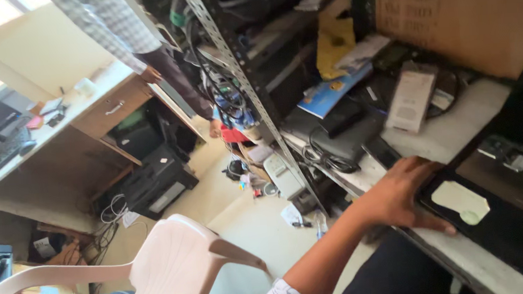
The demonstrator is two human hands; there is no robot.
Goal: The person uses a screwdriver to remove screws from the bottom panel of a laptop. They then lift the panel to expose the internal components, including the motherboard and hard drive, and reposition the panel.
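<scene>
The left hand (400, 195) lies flat and unclenched on the near corner of a black flat device (494, 229). Its fingers are spread over the top and its thumb runs along the front edge, so it is touching rather than grasping. The right hand is out of view. The step in hand looks like steadying or taking hold of that corner. Lifting it would probably call for fingers curled under the edge. The device lies flat on the pale worktop (451, 134), with 1 cream sticker (459, 199) facing up. Its long axis seems to run diagonally from the hand toward the lower right. A white box (411, 96) and coiled cables (330, 157) lie beyond, and a plastic chair (159, 264) stands behind.
</scene>
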